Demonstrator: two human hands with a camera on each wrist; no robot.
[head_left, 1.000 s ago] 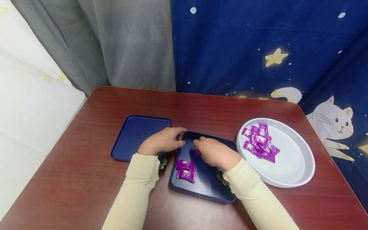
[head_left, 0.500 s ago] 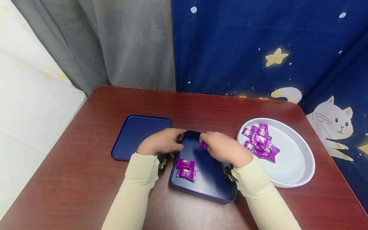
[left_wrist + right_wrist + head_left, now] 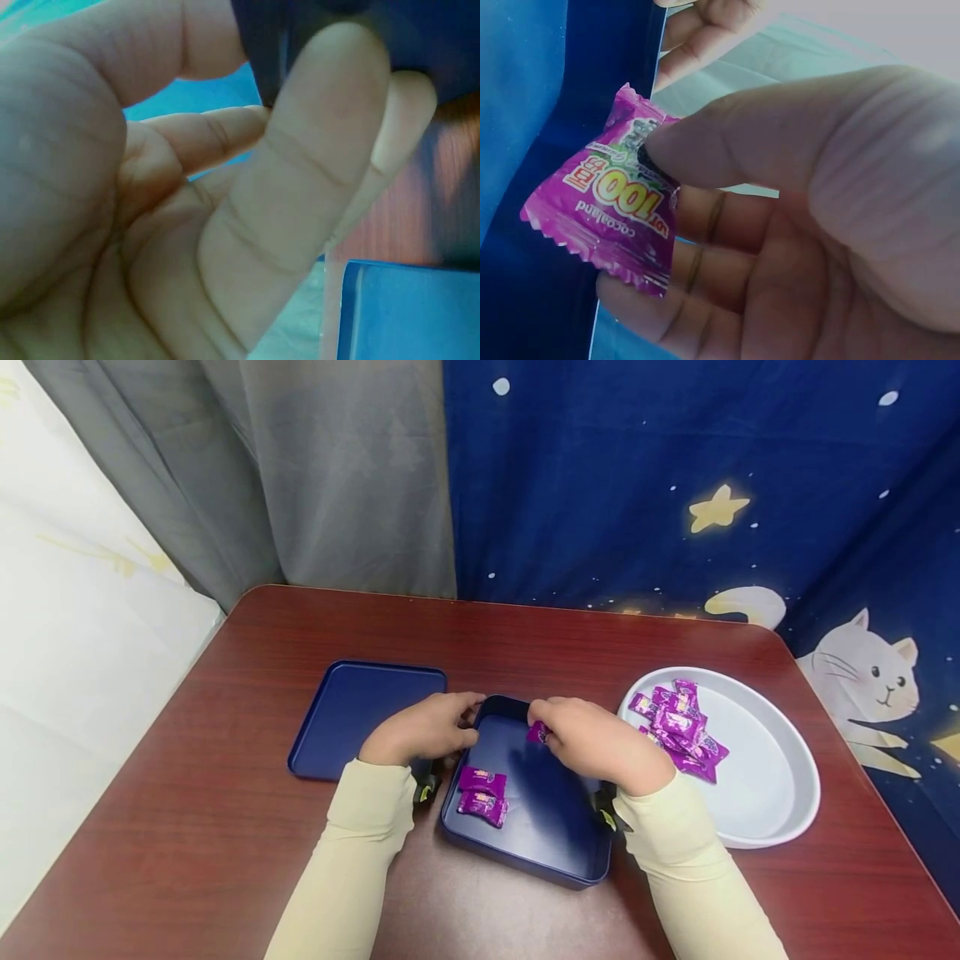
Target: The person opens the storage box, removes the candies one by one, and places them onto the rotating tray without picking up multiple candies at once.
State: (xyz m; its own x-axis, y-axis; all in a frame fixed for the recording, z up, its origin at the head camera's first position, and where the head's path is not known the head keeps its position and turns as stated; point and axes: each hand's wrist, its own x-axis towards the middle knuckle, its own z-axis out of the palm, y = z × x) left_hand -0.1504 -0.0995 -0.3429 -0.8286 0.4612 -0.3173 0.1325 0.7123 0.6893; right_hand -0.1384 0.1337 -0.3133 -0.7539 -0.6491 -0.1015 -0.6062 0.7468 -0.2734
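A dark blue rectangular box (image 3: 555, 831) stands on the table in front of me. My left hand (image 3: 420, 727) holds its left wall near the far corner, fingers against the box wall (image 3: 442, 45) in the left wrist view. Between thumb and fingers my right hand (image 3: 600, 745) pinches a purple wrapped candy (image 3: 604, 202), over the far end of the box in the head view. Two more purple candies, an upper one (image 3: 482, 781) and a lower one (image 3: 482, 807), lie side by side in the box along its left wall.
To the right, a white oval tray (image 3: 812, 777) bears a pile of purple candies (image 3: 681, 722). A flat dark blue lid (image 3: 356, 710) lies left of the box, partly under my left hand. Curtains hang behind the reddish-brown table (image 3: 195, 760).
With the candy in its fingers, my right hand has moved right and toward the far wall of the box. The box has shifted slightly away from me. My left hand stays about where it was.
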